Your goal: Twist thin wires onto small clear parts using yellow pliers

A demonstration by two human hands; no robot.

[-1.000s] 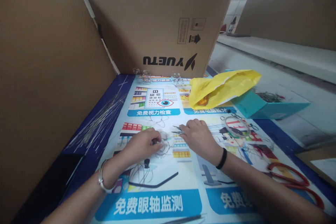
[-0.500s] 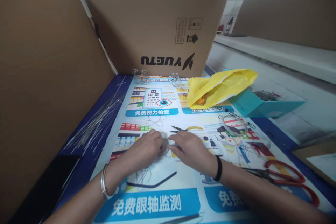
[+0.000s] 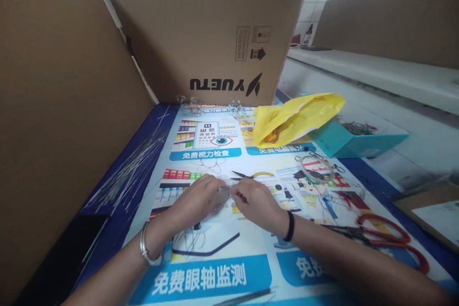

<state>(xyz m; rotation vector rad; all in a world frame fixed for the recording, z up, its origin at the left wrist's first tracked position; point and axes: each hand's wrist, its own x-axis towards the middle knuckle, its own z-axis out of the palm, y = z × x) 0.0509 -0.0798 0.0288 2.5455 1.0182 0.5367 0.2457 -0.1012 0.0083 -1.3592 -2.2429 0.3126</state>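
Observation:
Over the printed sheet, my left hand (image 3: 201,198) and my right hand (image 3: 256,201) meet almost fingertip to fingertip. Both are closed, with thumb and fingers pinched together. A small, pale, thin thing (image 3: 226,192) shows blurred between them; its kind is too unclear to tell. Just beyond my right hand lie pliers (image 3: 251,175) with dark jaws and a yellow handle. Thin wire loops (image 3: 206,166) rest beyond my left hand, and a bundle of loose wires (image 3: 190,239) lies on its near side.
Many straight wires (image 3: 125,172) lie at the left. Red-handled scissors (image 3: 383,232) are beside my right forearm. Behind them are a clear ring-shaped coil (image 3: 316,169), a yellow bag (image 3: 297,117) and a teal box (image 3: 373,143) of wire pieces. Cardboard panels (image 3: 172,28) stand behind and left.
My right fingers have curled in from a looser, more spread pose into a pinch. My left hand has turned slightly, and the view has shifted a little.

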